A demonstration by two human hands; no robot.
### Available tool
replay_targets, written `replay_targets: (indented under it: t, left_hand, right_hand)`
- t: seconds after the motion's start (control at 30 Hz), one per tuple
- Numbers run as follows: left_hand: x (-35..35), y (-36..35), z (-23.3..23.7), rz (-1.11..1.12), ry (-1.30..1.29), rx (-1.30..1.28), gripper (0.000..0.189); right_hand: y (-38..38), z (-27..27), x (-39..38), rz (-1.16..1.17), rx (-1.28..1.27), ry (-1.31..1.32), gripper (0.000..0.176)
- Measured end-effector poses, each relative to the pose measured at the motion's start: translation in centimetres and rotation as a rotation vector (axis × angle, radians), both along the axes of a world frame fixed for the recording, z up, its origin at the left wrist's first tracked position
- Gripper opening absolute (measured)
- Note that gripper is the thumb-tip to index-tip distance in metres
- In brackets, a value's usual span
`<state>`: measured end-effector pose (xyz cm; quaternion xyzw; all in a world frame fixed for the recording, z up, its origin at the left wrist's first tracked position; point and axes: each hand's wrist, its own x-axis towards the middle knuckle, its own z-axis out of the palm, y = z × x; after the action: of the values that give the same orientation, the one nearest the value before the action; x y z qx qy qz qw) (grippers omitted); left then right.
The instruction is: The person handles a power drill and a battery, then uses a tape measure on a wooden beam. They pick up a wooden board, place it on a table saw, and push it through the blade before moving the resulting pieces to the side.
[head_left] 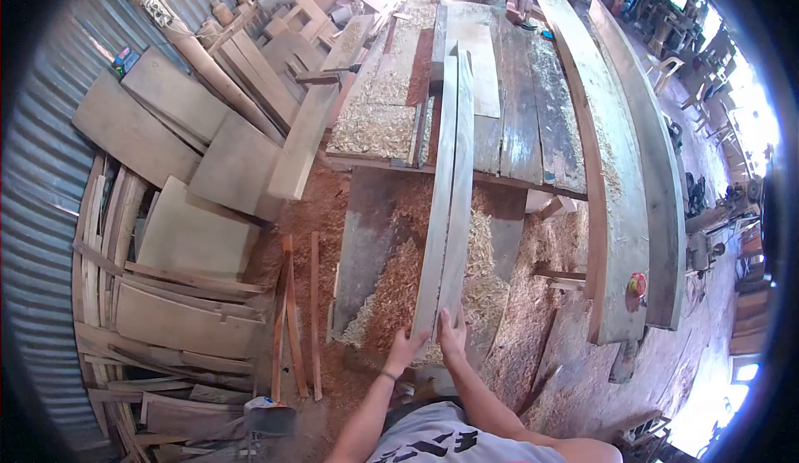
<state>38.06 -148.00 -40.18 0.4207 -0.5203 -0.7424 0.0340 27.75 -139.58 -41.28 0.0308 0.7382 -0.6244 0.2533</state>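
Note:
Two long, pale wooden boards [449, 205] lie side by side with a thin dark gap between them. Their far ends rest on the workbench [520, 146], and their near ends reach toward my body. My left hand [408, 348] is closed on the near end of the left board. On the right board's near end, my right hand [452, 336] grips the outer side, thumb up. Wood shavings [391, 284] cover the floor beneath the boards.
Another person [523, 3] stands beyond the bench, one hand near its far edge. Long planks [612, 171] stretch along the right, with a red tape measure [637, 285] on one. Wooden panels [196, 230] lean at the left. Reddish sticks [315, 313] stand nearby.

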Motion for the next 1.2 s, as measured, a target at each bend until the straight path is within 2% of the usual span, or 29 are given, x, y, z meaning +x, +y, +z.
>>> replay_targets:
  t: [0.03,0.1,0.17,0.2,0.27,0.3,0.33,0.37,0.4,0.43,0.5,0.6,0.7,0.83,0.9,0.97,1.0,1.07,1.2]
  left_hand:
    - [2.4,0.7,-0.6,-0.022,0.016,0.01,0.044]
    - [7.1,2.1,1.3,-0.068,-0.173,-0.07,0.048]
    - [13.3,3.2,-0.9,-0.071,-0.158,-0.022,0.05]
    - [16.0,3.3,-1.5,-0.064,-0.165,-0.026,0.051]
    - [20.8,3.9,-1.4,-0.042,-0.193,-0.021,0.054]
    - [22.2,3.6,-0.5,-0.069,-0.243,-0.05,0.055]
    - [23.6,3.5,0.4,-0.097,-0.29,-0.078,0.057]
    - [24.4,3.4,1.2,-0.121,-0.331,-0.105,0.058]
    - [25.1,3.4,1.3,-0.117,-0.334,-0.073,0.059]
    - [25.5,3.4,1.1,-0.111,-0.333,-0.039,0.059]
    - [25.8,3.7,1.0,-0.079,-0.305,-0.016,0.06]
    - [25.0,4.7,1.0,-0.072,-0.279,-0.084,0.06]
    - [24.0,5.2,1.4,-0.123,-0.328,-0.166,0.061]
    - [23.6,7.2,1.7,-0.053,-0.353,-0.125,0.063]
    - [24.4,7.4,0.2,-0.097,-0.381,-0.173,0.064]
    - [24.0,8.0,0.1,-0.024,-0.341,-0.129,0.066]
    - [23.8,8.3,0.0,0.013,-0.32,-0.105,0.067]
    - [23.5,8.0,0.8,-0.063,-0.38,-0.119,0.068]
    - [22.7,8.7,2.3,-0.041,-0.372,-0.135,0.07]
  right_hand:
    - [0.0,-0.2,1.0,-0.061,-0.057,-0.004,0.071]
    - [-0.3,0.3,1.7,-0.147,-0.113,-0.061,0.067]
    - [-1.1,1.8,0.6,-0.204,-0.128,-0.158,0.061]
    - [-1.5,-1.7,-0.6,-0.214,-0.163,0.011,0.069]
    - [-3.1,0.3,-5.3,-0.184,-0.127,-0.003,0.069]
    - [-4.1,-3.5,-8.3,-0.245,-0.182,-0.072,0.071]
    - [-5.7,0.2,-11.1,-0.267,-0.086,-0.077,0.072]
    - [-6.9,0.4,-14.8,-0.228,-0.126,-0.155,0.071]
    - [-8.4,-1.4,-18.4,-0.23,-0.32,-0.123,0.069]
    - [-9.6,-3.5,-22.5,-0.225,-0.213,-0.104,0.066]
    - [-11.3,-4.2,-27.8,-0.32,0.02,0.178,0.071]
    - [-11.3,3.4,-26.5,-0.322,0.587,0.275,0.078]
    - [-10.3,-2.6,-25.0,-0.342,0.486,0.445,0.081]
    - [-8.3,-2.0,-19.7,-0.228,0.499,0.496,0.077]
    - [-8.3,-2.7,-19.5,-0.144,0.417,0.517,0.075]
    - [-8.4,-2.7,-20.3,-0.023,0.302,0.51,0.073]
    - [-8.4,-2.8,-20.3,-0.013,0.332,0.521,0.073]
    - [-8.9,-2.5,-19.8,0.019,0.388,0.542,0.073]
    - [-9.9,-0.7,-22.2,-0.043,0.277,0.443,0.082]
